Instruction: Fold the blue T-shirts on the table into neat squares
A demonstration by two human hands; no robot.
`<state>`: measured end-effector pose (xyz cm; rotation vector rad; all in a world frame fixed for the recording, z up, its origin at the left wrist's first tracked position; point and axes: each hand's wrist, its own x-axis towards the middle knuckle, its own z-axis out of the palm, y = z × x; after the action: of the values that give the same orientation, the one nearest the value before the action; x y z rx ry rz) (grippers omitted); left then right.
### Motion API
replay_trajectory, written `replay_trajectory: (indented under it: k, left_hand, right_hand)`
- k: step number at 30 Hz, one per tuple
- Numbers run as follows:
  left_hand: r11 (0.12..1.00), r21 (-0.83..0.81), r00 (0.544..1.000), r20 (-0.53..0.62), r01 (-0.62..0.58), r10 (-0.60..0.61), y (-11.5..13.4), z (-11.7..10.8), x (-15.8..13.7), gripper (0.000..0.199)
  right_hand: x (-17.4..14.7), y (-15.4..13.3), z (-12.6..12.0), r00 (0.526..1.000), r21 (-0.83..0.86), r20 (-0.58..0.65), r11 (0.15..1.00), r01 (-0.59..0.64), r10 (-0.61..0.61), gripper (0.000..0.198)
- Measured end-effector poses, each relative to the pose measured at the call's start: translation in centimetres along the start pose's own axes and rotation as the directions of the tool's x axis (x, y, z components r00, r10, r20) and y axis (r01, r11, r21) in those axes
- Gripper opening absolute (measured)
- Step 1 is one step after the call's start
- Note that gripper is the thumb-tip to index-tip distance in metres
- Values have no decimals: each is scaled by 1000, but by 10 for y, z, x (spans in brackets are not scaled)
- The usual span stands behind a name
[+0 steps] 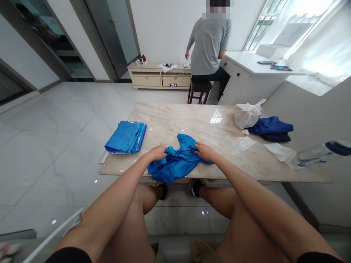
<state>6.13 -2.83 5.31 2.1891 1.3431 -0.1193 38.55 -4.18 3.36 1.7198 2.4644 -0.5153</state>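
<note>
A crumpled blue garment (178, 166) lies near the front edge of the marble-topped table (175, 117), its lower part hanging slightly over that edge. My left hand (159, 152) grips the cloth on its left side, fingers closed round a bunched fold. On the other side, my right hand (204, 151) pinches the same garment near its upper right. Between the two hands the fabric is wrinkled, and one part sticks up toward the far side. To the left of my left hand rests a stack of folded blue clothes (126, 137).
At the table's right are a white plastic bag (249, 114), dark blue folded cloth (271, 128), a paper sheet (281, 151) and a clear water bottle (320, 153). Beyond, a person in a grey shirt (211, 47) sits on a stool (199, 87) beside a white desk (255, 69).
</note>
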Motion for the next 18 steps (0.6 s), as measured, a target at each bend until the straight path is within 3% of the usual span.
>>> replay_trajectory:
  k: [7, 12, 15, 18]
  left_hand:
    - [999, -30, 998, 64, 19, -17, -10, 3, -4, 33]
    - [994, -2, 990, 79, 113, -113, -18, -2, -5, 17]
    - [993, -20, 992, 39, 117, -117, -11, -15, -16, 17]
    - [995, -46, 996, -23, 88, -89, 4, -32, -45, 28]
  right_hand:
    - [-2, 1, -4, 999, -40, 34, 999, 6, -5, 30]
    - [-7, -7, -11, 996, -40, 83, 999, -15, 18, 32]
    - [-20, -14, -24, 991, -35, 128, 999, -26, 30, 29]
    - [-47, -18, -51, 994, -16, 103, 1000, -24, 25, 28]
